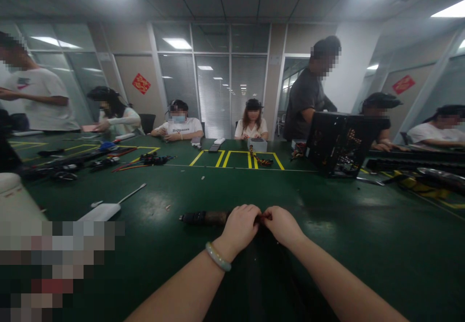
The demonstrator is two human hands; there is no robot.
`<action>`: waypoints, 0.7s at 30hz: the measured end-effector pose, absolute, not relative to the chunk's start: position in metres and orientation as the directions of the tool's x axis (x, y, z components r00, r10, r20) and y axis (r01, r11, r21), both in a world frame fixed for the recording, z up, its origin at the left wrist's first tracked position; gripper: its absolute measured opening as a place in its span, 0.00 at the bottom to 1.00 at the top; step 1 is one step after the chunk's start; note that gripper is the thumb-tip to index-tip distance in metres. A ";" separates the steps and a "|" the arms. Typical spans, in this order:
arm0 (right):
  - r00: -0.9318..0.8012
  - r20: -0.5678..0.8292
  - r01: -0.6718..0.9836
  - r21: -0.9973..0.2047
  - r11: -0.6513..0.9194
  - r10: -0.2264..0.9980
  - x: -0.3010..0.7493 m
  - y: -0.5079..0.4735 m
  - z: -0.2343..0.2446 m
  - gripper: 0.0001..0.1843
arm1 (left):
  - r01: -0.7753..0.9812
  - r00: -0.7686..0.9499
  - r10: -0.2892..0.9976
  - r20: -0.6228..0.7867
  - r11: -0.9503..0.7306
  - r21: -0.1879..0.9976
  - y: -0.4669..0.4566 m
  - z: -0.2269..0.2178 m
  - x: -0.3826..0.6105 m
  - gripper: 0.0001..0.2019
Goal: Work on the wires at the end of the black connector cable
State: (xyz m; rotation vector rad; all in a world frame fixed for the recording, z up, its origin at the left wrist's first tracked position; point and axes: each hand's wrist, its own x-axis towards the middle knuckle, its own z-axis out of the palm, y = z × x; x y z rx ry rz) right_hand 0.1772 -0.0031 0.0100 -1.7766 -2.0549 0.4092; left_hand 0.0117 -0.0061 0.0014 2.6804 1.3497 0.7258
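Note:
A dark, brownish cylindrical electric screwdriver (209, 218) lies across the green table in front of me, its narrow tip pointing left. My left hand (242, 222), with a pale bangle at the wrist, is closed over the tool's right part. My right hand (281, 222) touches the left one, its fingers pinched together at the tool's right end. A small reddish-brown bit shows between the fingertips, but the hands hide most of that end. What the right fingers grip cannot be made out.
A white power strip (100, 212) lies to the left, near a pale container (16, 201). Cables and dark parts (145, 160) sit farther back. An open black computer case (337, 143) stands at the right. Several people sit or stand around the green table (327, 206).

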 end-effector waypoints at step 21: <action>0.205 0.058 0.923 -0.343 -0.173 0.977 0.348 -0.013 -0.001 0.11 | 0.646 0.499 0.690 0.525 -0.699 0.306 -0.013 0.007 0.001 0.21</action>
